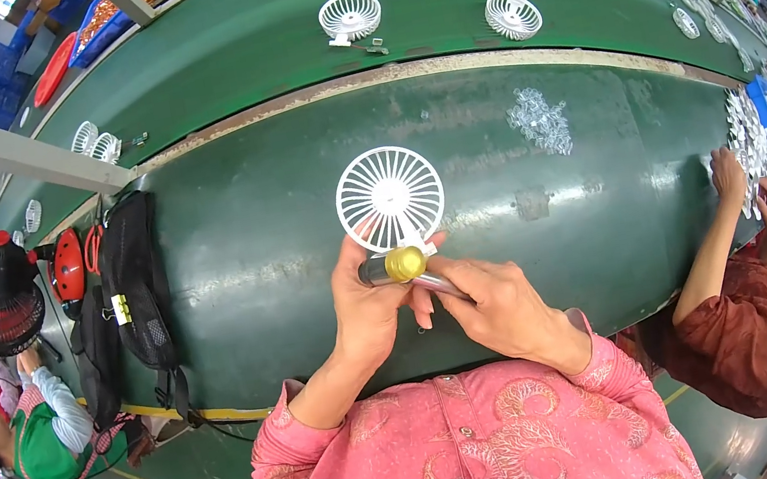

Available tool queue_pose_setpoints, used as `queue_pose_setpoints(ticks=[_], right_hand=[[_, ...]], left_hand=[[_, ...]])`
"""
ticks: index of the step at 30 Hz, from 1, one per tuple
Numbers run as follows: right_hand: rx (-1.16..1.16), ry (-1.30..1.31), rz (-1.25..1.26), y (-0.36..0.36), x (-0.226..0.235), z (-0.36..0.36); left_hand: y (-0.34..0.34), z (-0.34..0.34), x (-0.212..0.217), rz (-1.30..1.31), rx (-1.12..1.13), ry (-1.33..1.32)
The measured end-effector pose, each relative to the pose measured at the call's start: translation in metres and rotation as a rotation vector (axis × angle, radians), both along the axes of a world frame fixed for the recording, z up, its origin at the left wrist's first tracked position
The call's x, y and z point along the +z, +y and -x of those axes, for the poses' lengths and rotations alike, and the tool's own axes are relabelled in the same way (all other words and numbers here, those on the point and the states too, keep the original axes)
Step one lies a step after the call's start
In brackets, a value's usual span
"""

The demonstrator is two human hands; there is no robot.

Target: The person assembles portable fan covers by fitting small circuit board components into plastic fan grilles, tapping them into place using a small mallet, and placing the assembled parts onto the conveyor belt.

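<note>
My left hand (pixel 362 306) is closed around the lower part of a round white fan head (pixel 389 196), whose spoked grille faces up above the table. A small mallet (pixel 405 264) with a yellow face and a dark opposite end lies over the fan's neck. Its metal handle runs down into my right hand (pixel 503 299), which is wrapped around it. The mallet head hides the fan's neck, and whether it touches the fan I cannot tell. My left fingertips show partly below the mallet.
A pile of small clear plastic pieces (pixel 541 120) lies right of the fan. Beyond a raised ledge, several white fan heads sit on a green belt (pixel 427 14). Black bags (pixel 135 281) and a black-red desk fan (pixel 6 303) stand left. At right, a co-worker handles white parts (pixel 750 143).
</note>
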State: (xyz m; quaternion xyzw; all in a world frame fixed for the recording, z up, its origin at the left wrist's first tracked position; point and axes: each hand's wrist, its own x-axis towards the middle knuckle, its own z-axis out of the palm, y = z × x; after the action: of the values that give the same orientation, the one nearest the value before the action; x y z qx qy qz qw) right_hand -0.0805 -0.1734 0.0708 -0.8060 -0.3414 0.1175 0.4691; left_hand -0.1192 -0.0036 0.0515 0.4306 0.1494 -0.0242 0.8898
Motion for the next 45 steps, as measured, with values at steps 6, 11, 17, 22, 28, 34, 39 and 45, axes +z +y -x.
queue_pose_setpoints(ticks=[6, 11, 17, 22, 28, 34, 39, 45], right_hand=[[-0.115, -0.378, -0.058, 0.001, -0.003, 0.001], [-0.041, -0.496, -0.045, 0.0, -0.001, -0.008], [0.002, -0.459, -0.045, -0.002, -0.007, -0.005], [-0.029, -0.415, -0.074, -0.004, -0.007, -0.003], [0.033, -0.305, -0.024, 0.0, -0.014, 0.003], [-0.148, -0.124, -0.204, -0.01, -0.015, 0.003], [-0.178, 0.3, -0.227, 0.009, -0.01, 0.009], [-0.209, -0.11, -0.165, 0.01, -0.024, 0.006]], left_hand=[[0.001, 0.006, -0.001, -0.448, 0.014, -0.125], [-0.002, 0.015, -0.004, -0.498, -0.006, -0.154], [-0.002, 0.022, 0.001, -0.521, -0.069, -0.105], [-0.001, 0.022, -0.005, -0.48, -0.081, -0.26], [-0.021, 0.016, 0.008, -0.507, 0.13, -0.079], [-0.004, 0.009, 0.01, -0.425, 0.16, -0.156], [-0.017, 0.006, 0.013, -0.292, 0.134, -0.104], [-0.017, 0.003, 0.013, -0.273, 0.151, -0.135]])
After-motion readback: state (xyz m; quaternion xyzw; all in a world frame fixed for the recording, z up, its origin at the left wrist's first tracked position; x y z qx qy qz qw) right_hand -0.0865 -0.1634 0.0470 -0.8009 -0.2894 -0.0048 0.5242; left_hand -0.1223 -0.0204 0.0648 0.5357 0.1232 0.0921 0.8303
